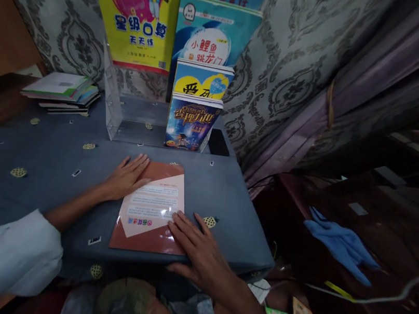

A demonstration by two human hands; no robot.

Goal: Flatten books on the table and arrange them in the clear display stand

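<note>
A thin reddish-brown book (130, 239) with a pale printed panel lies flat near the table's front edge, its print upside down to me. My left hand (125, 180) rests on its upper left edge with the fingers stretched out. On the lower right part of the same book lies my right hand (196, 247), palm down, fingers spread and the thumb pointing past the book's bottom edge. Neither hand grips anything. Beyond the book, a clear stand (138, 133) holds several books in tiers, with a dark blue book (190, 125) in front.
A yellow workbook (143, 21) stands at the stand's upper left. Stacked books (62, 90) lie at the far left of the blue tablecloth (61, 150). A black phone-like slab (219, 143) sits right of the stand. Right of the table, a blue cloth (338, 242) lies on dark furniture.
</note>
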